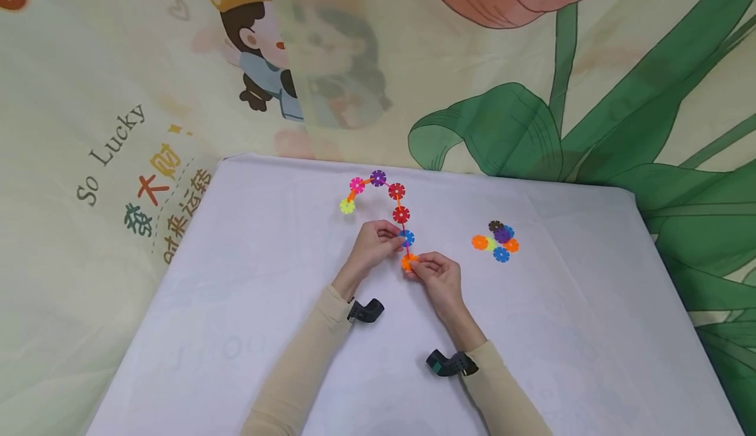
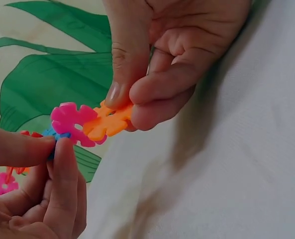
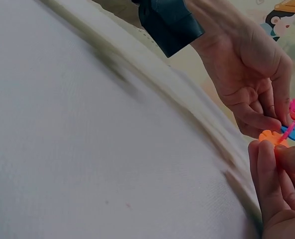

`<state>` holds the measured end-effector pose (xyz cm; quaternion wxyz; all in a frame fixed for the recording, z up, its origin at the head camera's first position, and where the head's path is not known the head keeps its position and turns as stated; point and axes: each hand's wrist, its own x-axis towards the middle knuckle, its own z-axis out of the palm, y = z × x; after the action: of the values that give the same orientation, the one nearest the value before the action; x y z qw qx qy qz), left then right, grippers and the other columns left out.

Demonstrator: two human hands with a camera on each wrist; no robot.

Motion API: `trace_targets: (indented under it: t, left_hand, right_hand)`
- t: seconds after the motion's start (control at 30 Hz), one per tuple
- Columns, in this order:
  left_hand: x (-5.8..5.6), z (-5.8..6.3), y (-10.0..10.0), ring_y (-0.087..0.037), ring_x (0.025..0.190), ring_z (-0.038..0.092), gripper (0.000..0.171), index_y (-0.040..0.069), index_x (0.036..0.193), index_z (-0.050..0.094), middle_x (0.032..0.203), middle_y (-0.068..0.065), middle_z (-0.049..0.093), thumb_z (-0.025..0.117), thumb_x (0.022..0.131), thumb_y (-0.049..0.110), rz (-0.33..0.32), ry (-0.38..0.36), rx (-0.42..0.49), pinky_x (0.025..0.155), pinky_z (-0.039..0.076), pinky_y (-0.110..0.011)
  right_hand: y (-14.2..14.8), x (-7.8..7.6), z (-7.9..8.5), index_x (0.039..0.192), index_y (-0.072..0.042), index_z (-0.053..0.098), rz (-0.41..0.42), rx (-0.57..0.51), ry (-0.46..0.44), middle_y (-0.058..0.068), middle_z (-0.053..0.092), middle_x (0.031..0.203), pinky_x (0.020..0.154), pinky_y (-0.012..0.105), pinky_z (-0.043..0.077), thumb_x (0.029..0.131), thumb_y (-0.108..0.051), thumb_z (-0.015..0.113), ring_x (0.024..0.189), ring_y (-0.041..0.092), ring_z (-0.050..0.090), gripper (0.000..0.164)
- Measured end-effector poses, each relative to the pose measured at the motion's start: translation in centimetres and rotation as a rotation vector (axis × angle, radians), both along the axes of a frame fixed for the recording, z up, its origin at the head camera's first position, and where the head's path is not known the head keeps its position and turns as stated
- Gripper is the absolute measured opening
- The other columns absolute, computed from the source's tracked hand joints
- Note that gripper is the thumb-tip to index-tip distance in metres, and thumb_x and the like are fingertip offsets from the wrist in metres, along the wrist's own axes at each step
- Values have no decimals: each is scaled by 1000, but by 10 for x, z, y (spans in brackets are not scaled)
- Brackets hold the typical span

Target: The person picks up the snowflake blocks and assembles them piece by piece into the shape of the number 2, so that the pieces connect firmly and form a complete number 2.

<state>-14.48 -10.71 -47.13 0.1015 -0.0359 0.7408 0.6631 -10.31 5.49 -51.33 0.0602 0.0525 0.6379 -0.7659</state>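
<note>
A chain of slotted plastic snowflake discs curves over the white table, from a yellow-green disc (image 1: 347, 207) past a purple disc (image 1: 378, 178) and a red disc (image 1: 397, 191) towards both hands. My left hand (image 1: 372, 245) pinches the blue disc (image 1: 407, 237) close to the chain's near end. Between thumb and fingers, my right hand (image 1: 440, 280) grips an orange disc (image 2: 107, 124). In the left wrist view a pink disc (image 2: 67, 117) sits between blue and orange, its slots meeting the orange one. Fingertips cover part of the blue and orange discs.
To the right of the hands lies a small loose pile of discs, among them an orange disc (image 1: 480, 243), a dark brown disc (image 1: 495, 226) and a blue disc (image 1: 501, 254). A printed cloth backdrop (image 1: 354, 140) rises behind the white table (image 1: 561, 331).
</note>
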Motion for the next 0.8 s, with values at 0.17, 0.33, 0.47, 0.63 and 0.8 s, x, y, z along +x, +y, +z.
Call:
trace_targets:
  t: [0.17,0.33,0.47,0.63,0.8]
  left_hand:
    - [1,1,-1,-23,79,64,9,-5,97,60,89,-13,62,65,91,-1,-67,33,7,72,55,-26]
    - [1,1,-1,-23,84,65,8,-2,97,56,94,-13,63,61,93,0,-113,48,31,76,55,-27]
    - [1,0,0,-21,80,67,10,-2,100,53,89,-14,65,60,94,1,-150,29,82,77,58,-34]
    - [1,0,0,-16,76,65,19,-2,103,54,88,-9,63,67,91,4,-183,8,126,75,59,-35]
    - [3,2,-1,-15,76,65,26,-6,106,53,92,-12,63,69,89,4,-204,12,156,75,58,-33]
  right_hand:
    - [3,-1,1,101,15,60,16,-29,-14,15,72,84,73,30,58,90,8,64,73,19,73,14]
    - [4,-2,2,101,15,60,34,-69,-27,12,72,81,73,30,58,90,8,63,73,20,73,13]
    - [6,-1,2,101,15,59,37,-100,-28,10,73,80,72,30,58,90,9,63,72,20,73,14]
    - [10,0,2,103,16,59,59,-104,-20,10,73,82,72,29,58,92,6,63,73,19,73,16]
    - [13,0,4,105,13,61,88,-22,-29,11,73,84,72,28,58,93,-1,65,73,18,72,19]
